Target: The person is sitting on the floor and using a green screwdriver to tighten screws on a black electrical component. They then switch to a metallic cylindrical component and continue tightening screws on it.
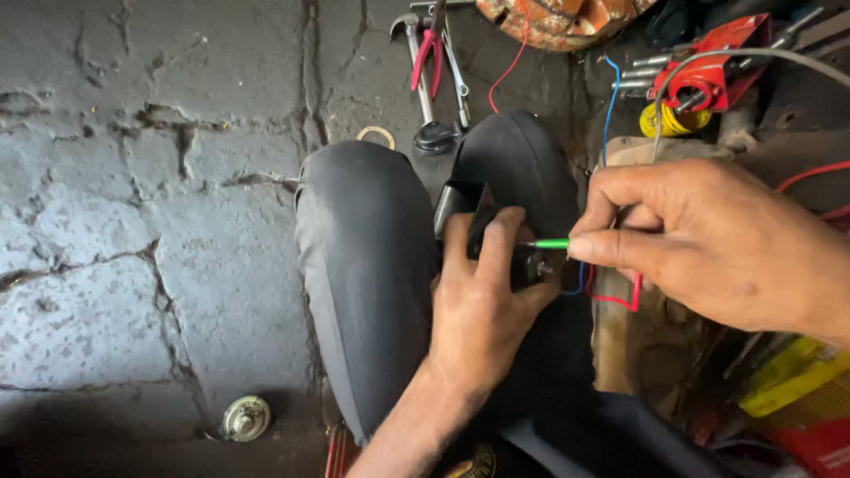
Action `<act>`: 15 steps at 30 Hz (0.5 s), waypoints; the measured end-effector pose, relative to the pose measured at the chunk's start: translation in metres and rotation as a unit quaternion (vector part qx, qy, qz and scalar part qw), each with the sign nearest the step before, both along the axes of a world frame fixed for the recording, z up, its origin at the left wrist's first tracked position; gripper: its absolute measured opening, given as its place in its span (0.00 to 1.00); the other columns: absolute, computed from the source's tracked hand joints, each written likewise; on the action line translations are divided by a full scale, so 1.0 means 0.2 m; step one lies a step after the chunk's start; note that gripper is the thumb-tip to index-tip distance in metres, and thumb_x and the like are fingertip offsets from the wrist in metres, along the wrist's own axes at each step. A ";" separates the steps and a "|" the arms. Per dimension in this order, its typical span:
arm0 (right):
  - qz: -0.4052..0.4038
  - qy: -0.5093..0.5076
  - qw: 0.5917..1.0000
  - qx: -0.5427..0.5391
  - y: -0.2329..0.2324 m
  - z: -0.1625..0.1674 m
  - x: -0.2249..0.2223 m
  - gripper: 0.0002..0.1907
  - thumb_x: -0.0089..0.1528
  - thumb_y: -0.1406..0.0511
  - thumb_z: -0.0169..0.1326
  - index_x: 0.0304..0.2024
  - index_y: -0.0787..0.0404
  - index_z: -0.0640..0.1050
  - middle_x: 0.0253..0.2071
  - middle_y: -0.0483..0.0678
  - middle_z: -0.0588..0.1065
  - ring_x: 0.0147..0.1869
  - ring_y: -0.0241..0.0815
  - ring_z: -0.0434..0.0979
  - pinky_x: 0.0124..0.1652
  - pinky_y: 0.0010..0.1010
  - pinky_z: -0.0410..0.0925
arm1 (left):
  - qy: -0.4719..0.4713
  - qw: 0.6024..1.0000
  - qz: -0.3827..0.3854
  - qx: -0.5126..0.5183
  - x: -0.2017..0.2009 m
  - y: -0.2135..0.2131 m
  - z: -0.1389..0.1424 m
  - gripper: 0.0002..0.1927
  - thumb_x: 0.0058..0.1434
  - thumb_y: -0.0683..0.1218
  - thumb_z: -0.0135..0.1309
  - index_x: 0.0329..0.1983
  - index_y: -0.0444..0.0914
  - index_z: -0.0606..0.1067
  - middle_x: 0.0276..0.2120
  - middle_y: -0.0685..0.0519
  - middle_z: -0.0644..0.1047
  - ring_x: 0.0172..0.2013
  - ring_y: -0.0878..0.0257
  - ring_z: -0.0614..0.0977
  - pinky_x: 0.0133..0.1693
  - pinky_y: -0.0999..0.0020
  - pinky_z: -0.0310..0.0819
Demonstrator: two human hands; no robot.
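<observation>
Left hand (pixel 482 310) fingers grip one black part (pixel 465 208); right hand (pixel 708 243) fingers pinch one green wire (pixel 547 243).

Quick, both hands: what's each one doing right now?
Left hand: closed around a small black motor-like part.
Right hand: fingers pinched on a thin green-handled tool.

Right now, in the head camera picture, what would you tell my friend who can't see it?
The left hand grips a small black part between grey-trousered knees, while the right hand pinches a thin green-handled tool against it, with red and blue wires hanging below. Pliers, a hammer and a metal ring lie on the cracked concrete floor.
</observation>
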State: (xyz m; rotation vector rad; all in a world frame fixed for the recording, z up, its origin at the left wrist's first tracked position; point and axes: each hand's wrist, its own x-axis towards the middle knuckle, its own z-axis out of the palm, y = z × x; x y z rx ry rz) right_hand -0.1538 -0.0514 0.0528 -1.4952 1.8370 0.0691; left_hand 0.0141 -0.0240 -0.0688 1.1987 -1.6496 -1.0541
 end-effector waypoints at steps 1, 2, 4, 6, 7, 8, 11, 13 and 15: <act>0.067 0.001 0.996 -0.053 0.01 0.02 0.02 0.11 0.59 0.60 0.62 0.34 0.61 0.80 0.19 0.44 0.74 0.20 0.42 0.74 0.22 0.28 0.64 | 0.006 1.000 -0.003 0.008 0.01 0.00 0.01 0.32 0.49 0.44 0.70 0.58 0.40 0.71 0.53 0.44 0.73 0.45 0.47 0.83 0.41 0.57 0.83; 0.132 0.006 0.985 -0.109 0.01 0.04 0.03 0.11 0.59 0.60 0.62 0.35 0.62 0.80 0.21 0.43 0.76 0.22 0.40 0.77 0.23 0.26 0.65 | 0.014 1.000 -0.006 0.015 0.01 0.00 0.01 0.33 0.49 0.44 0.70 0.58 0.41 0.71 0.54 0.44 0.73 0.44 0.46 0.83 0.41 0.57 0.83; 0.370 0.005 0.874 -0.315 0.03 0.06 0.04 0.13 0.59 0.62 0.57 0.40 0.65 0.78 0.28 0.46 0.75 0.28 0.39 0.75 0.27 0.24 0.65 | 0.029 0.999 -0.013 0.022 0.02 -0.01 0.02 0.33 0.48 0.44 0.70 0.58 0.40 0.72 0.55 0.43 0.72 0.44 0.45 0.83 0.41 0.56 0.82; 0.553 0.150 0.719 -0.393 0.03 0.07 0.01 0.11 0.59 0.66 0.57 0.41 0.66 0.79 0.27 0.47 0.73 0.26 0.38 0.71 0.25 0.26 0.62 | 0.031 0.999 -0.020 0.035 0.03 -0.01 0.02 0.34 0.48 0.45 0.71 0.58 0.40 0.72 0.54 0.42 0.72 0.43 0.44 0.82 0.40 0.55 0.81; 0.625 0.219 0.620 -0.420 0.03 0.06 -0.01 0.10 0.58 0.67 0.57 0.41 0.66 0.80 0.27 0.47 0.72 0.25 0.37 0.69 0.23 0.26 0.60 | 0.032 0.999 -0.020 0.038 0.03 -0.01 0.02 0.33 0.48 0.44 0.71 0.58 0.40 0.72 0.55 0.41 0.72 0.43 0.44 0.83 0.40 0.56 0.82; 0.636 0.217 0.602 -0.432 0.03 0.04 -0.03 0.10 0.58 0.67 0.57 0.40 0.66 0.79 0.28 0.49 0.73 0.25 0.38 0.69 0.23 0.26 0.60 | 0.034 0.998 -0.020 0.039 0.03 -0.01 0.02 0.32 0.49 0.44 0.71 0.58 0.40 0.72 0.56 0.41 0.72 0.43 0.45 0.83 0.40 0.57 0.82; 0.659 0.216 0.571 -0.439 0.04 0.00 -0.09 0.10 0.57 0.66 0.56 0.38 0.66 0.80 0.25 0.48 0.71 0.23 0.38 0.68 0.22 0.27 0.60 | 0.030 0.999 -0.018 0.042 0.02 -0.01 -0.01 0.32 0.50 0.43 0.70 0.58 0.41 0.73 0.53 0.43 0.73 0.43 0.46 0.83 0.41 0.58 0.83; 0.667 0.220 0.582 -0.409 0.04 -0.01 -0.10 0.12 0.55 0.65 0.55 0.38 0.65 0.81 0.19 0.43 0.64 0.20 0.37 0.67 0.18 0.27 0.59 | 0.026 0.998 -0.021 0.046 0.02 -0.01 -0.02 0.32 0.49 0.44 0.70 0.58 0.41 0.73 0.51 0.43 0.73 0.43 0.47 0.83 0.41 0.58 0.82; 0.581 0.184 0.719 -0.333 0.05 -0.02 -0.09 0.16 0.55 0.63 0.56 0.44 0.63 0.82 0.24 0.46 0.70 0.22 0.36 0.68 0.23 0.29 0.62 | 0.018 0.998 -0.028 0.052 0.01 -0.01 -0.03 0.33 0.48 0.44 0.71 0.58 0.40 0.73 0.51 0.41 0.73 0.43 0.46 0.83 0.40 0.57 0.81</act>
